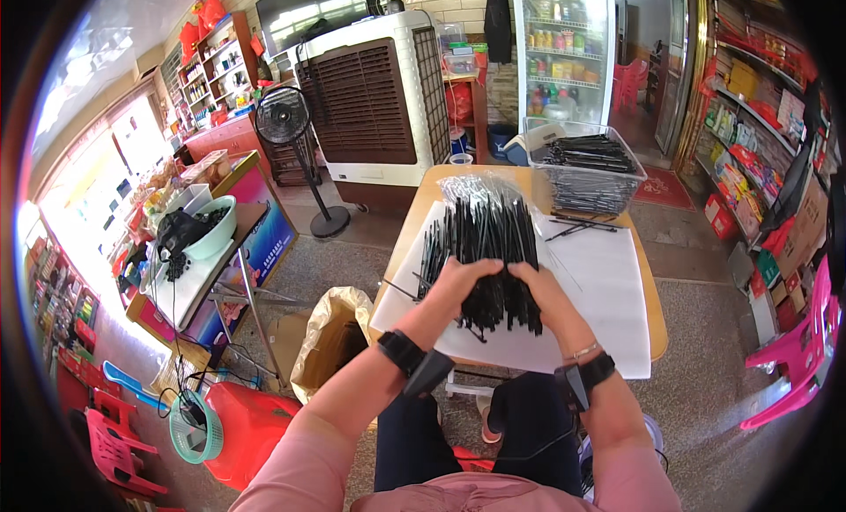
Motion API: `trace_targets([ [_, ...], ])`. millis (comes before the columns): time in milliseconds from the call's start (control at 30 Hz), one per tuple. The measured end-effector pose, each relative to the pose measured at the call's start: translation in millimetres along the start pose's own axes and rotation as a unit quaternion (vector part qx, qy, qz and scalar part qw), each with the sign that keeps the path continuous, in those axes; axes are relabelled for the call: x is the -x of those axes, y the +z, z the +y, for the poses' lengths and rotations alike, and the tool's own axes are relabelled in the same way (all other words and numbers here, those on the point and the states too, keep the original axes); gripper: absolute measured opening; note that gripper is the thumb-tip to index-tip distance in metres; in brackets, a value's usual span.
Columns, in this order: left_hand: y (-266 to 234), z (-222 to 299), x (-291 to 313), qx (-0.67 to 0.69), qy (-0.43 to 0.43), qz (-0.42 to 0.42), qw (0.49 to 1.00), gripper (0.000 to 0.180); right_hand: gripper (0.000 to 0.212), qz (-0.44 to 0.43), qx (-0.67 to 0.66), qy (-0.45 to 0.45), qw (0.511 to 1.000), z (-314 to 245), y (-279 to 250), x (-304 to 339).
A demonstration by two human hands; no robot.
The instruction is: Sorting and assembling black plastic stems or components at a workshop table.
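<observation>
Right of the right hand, the white sheet offers a free path, while loose black rods and the clear bin obstruct its far end and crumpled clear plastic blocks the way behind the black bundle.

I wear this camera on my head, the left one of a pair set side by side, and it looks down and forward over my forearms, which rise from the lower edge. My left hand and right hand are near it, around the middle of the view. It sees the table from above, my legs below that, and the fridge and air cooler farther off at the top. The wide fisheye bends the pink chair at the right rim.
</observation>
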State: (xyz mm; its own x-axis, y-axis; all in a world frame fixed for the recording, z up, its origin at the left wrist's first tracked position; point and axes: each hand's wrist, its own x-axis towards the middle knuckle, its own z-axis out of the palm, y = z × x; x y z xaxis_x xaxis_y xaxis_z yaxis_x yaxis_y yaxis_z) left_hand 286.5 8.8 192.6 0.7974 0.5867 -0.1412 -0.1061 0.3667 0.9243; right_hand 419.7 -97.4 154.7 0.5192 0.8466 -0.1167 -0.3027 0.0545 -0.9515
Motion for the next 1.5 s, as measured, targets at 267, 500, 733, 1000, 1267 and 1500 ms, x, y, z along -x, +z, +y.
trace_targets([
  [267,-24,-39,-8,-0.157,0.052,0.158,0.973,0.045,0.068,0.064,0.273,-0.049,0.959,7,13,3],
  [500,-12,-14,-2,-0.518,0.005,0.251,0.818,0.09,0.086,0.046,0.483,-0.078,0.871,-5,17,13],
  [733,-4,-21,6,-0.584,0.019,0.247,0.773,0.087,0.09,0.128,0.531,-0.127,0.828,14,9,24],
  [1000,-5,-11,17,-0.633,0.043,0.213,0.743,0.083,0.084,0.13,0.437,-0.137,0.879,34,-11,9],
  [1267,-44,-24,30,-0.553,0.176,0.368,0.727,0.079,0.081,0.123,0.443,-0.173,0.871,40,-9,6],
  [1500,-55,-24,10,-0.533,0.069,0.337,0.773,0.081,0.071,0.114,0.405,-0.189,0.887,43,-23,3],
])
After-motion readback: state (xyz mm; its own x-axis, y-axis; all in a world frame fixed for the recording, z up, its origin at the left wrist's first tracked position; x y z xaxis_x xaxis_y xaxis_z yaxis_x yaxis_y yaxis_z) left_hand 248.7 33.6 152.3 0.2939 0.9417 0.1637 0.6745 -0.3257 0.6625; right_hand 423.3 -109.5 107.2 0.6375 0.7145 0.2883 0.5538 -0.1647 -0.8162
